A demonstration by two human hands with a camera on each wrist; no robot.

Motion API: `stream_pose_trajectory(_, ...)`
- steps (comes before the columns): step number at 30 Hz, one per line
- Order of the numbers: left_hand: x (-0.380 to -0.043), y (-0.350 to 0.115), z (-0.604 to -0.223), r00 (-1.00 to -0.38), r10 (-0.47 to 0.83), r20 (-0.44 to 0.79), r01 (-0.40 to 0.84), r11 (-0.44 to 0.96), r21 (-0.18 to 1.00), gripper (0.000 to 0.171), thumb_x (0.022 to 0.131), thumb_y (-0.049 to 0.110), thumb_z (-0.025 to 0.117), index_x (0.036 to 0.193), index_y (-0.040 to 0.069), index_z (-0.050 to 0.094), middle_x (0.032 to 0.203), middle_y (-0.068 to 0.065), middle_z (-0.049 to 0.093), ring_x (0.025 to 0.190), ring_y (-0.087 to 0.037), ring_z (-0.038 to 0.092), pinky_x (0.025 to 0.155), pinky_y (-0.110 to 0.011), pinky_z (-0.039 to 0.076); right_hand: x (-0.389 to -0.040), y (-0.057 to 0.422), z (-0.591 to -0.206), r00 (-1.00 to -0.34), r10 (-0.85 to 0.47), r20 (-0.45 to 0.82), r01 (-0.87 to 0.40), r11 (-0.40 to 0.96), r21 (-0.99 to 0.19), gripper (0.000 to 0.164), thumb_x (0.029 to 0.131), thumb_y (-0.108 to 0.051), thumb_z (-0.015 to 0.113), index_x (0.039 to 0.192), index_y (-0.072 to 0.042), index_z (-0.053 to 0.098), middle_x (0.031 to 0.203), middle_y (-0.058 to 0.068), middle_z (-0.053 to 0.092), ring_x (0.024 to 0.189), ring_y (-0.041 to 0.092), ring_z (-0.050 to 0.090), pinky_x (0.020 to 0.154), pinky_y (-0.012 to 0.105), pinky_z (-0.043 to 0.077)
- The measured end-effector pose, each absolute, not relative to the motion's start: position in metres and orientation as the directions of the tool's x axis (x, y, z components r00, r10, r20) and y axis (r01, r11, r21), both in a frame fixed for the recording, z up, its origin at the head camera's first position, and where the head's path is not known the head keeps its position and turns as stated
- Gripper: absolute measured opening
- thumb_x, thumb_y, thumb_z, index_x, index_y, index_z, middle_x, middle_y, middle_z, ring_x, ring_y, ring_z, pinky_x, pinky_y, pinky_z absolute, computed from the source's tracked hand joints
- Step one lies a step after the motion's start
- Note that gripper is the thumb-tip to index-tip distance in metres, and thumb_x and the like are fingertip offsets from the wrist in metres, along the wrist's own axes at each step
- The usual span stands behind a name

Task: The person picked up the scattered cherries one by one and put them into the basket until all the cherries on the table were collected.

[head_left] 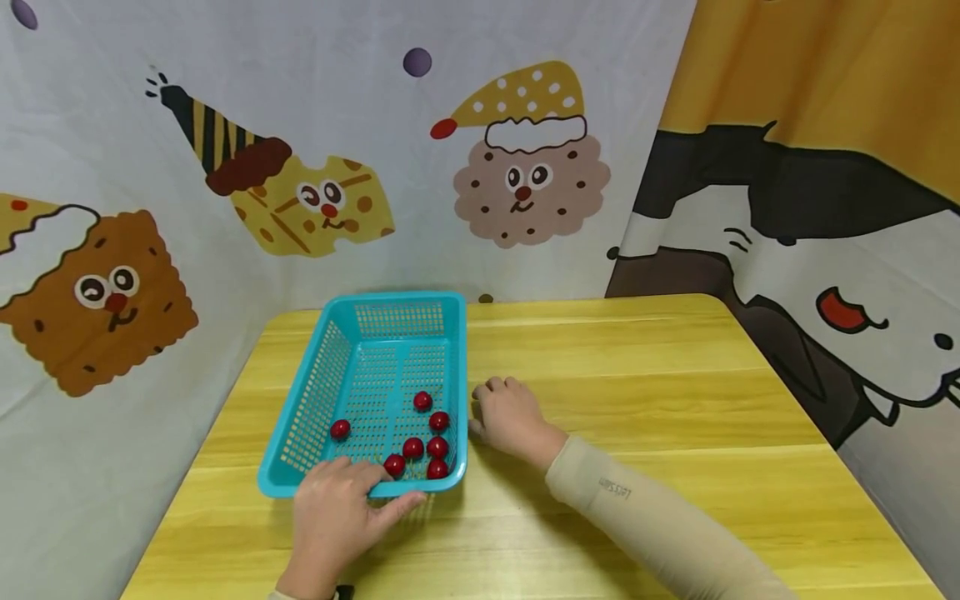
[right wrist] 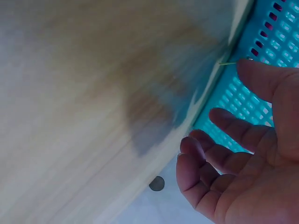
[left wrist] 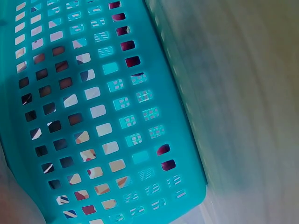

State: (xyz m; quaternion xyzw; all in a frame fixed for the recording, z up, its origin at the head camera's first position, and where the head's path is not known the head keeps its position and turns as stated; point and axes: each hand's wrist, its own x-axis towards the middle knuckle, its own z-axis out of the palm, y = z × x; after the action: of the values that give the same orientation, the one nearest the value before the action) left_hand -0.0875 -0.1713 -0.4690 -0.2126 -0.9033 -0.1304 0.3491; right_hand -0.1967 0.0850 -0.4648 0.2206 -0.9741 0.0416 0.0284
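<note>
A blue plastic basket (head_left: 461,367) with perforated walls stands on the wooden table, several red cherries (head_left: 437,447) inside. Most of these lie in its near right corner; one cherry (head_left: 341,429) sits apart at the left. With fingers over the near rim and the thumb outside, my left hand (head_left: 333,517) grips the basket. Beside the right wall is my right hand (head_left: 513,421), its fingers loosely bent around nothing. In the right wrist view, a thin green stem (right wrist: 227,63) pokes out through the wall by the thumb. In the left wrist view, cherries show through the holes.
The yellow wood-grain table (head_left: 637,358) extends to the right of the basket. Behind it hangs a pale cloth (head_left: 420,167) printed with cartoon biscuits and cheese. More printed cloth (head_left: 787,208) hangs along the right side.
</note>
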Motion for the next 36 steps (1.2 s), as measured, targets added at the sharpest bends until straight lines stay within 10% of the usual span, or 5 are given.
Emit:
stream_pose_trajectory(17,-0.088,-0.170,-0.469,-0.630,0.292,0.720,0.496,0.865,0.084,0.056,0.061,0.073,0.072,0.056,0.018,0.062,0.054,0.004,0.061,0.047,-0.017,0.047,0.042,-0.035,0.042,-0.195,0.091,-0.479,-0.850,-0.511,0.129,-0.527,0.830,-0.183,0.017,0.086,-0.024,0.076,0.093,-0.010,0.069,0.090,0.005,0.061,0.076,0.021,0.056,0.063,0.038,0.054)
stream_pose_trajectory(36,-0.088,-0.170,-0.468,-0.651,0.300,0.698,0.484,0.872,0.076,0.055,0.060,0.072,0.073,0.058,0.018,0.064,0.057,0.002,0.064,0.049,-0.018,0.050,0.043,-0.036,0.043,-0.200,0.085,-0.482,-0.844,-0.517,0.141,-0.536,0.823,-0.189,0.027,0.086,-0.028,0.073,0.101,-0.005,0.068,0.098,0.008,0.062,0.082,0.022,0.057,0.069,0.039,0.056)
